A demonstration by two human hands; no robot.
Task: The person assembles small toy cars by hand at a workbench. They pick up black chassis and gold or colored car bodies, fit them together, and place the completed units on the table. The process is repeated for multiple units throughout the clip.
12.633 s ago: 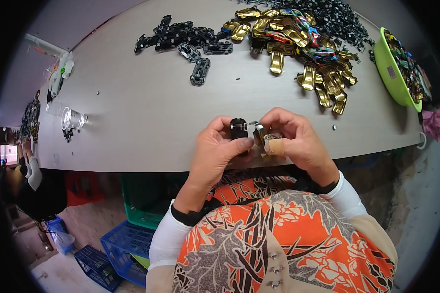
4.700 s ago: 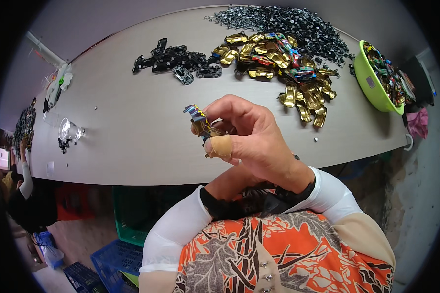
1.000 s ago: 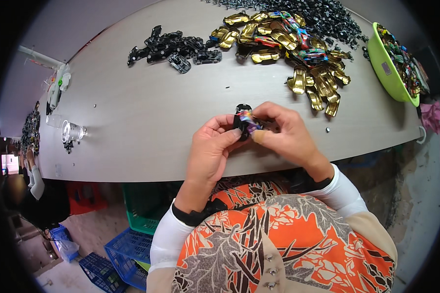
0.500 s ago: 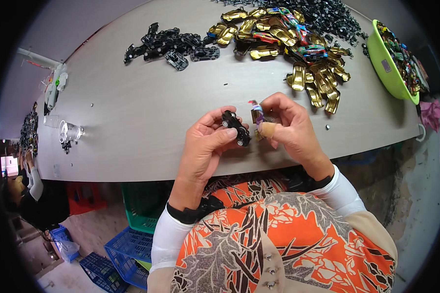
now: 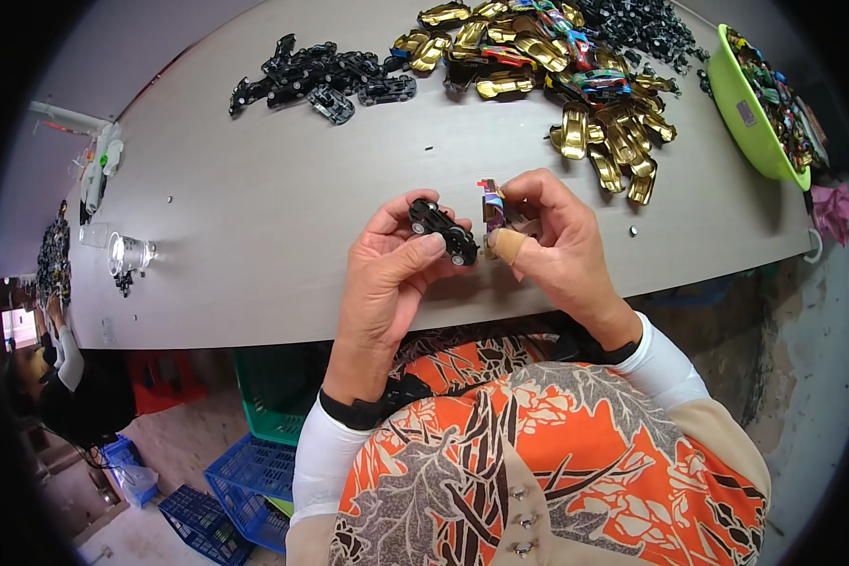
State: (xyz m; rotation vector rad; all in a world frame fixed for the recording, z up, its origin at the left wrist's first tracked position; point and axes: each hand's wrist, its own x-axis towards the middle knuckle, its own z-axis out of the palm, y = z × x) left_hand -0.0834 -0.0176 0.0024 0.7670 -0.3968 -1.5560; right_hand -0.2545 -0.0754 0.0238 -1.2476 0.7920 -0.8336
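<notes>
Between thumb and fingers, my left hand [image 5: 387, 259] grips a black toy car chassis [image 5: 443, 232] with small wheels, tilted over the table. Close to its right, my right hand [image 5: 561, 231] pinches a toy car body shell [image 5: 491, 208] with purple, red and gold on it, held on edge. A narrow gap shows between the two parts. A tan bandage wraps my right thumb. Beyond my hands lie a heap of gold and coloured car shells [image 5: 538, 52] and a pile of black chassis [image 5: 325, 75].
A green basin [image 5: 750, 113] full of toy cars stands at the right edge. Small dark parts [image 5: 641, 33] are heaped at the back. Clear cups [image 5: 130, 253] stand at left, where another person [image 5: 66, 377] works. Blue crates [image 5: 250, 481] sit on the floor.
The chassis in my left hand has turned and shifted slightly left and up. My right hand has raised the shell a little and turned it more upright.
</notes>
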